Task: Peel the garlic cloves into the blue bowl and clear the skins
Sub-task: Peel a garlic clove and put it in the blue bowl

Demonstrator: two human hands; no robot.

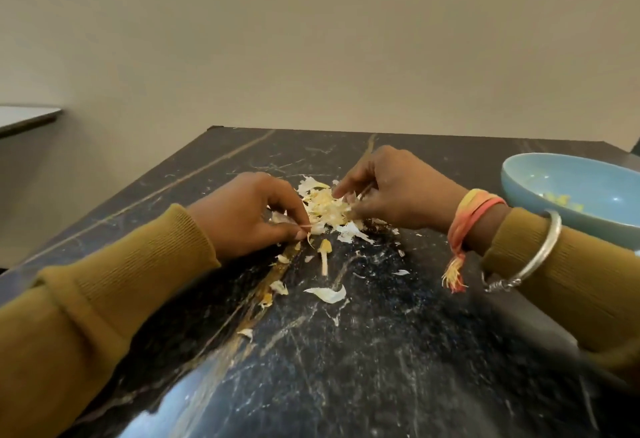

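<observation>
A heap of pale garlic skins (325,209) lies on the black marble table (381,351) between my two hands. My left hand (249,212) sits at the heap's left edge, its thumb and forefinger pinching a thin piece of skin. My right hand (391,188) rests at the heap's right side, fingers curled into the skins and forefinger pointing down at them. The blue bowl (575,192) stands at the right, behind my right wrist, with several peeled yellowish cloves (562,200) inside.
Loose skin flakes (327,294) and a garlic stem (325,254) are scattered on the table toward me. The table's far edge runs just behind the hands, before a beige wall. A pale surface (24,119) juts in at far left.
</observation>
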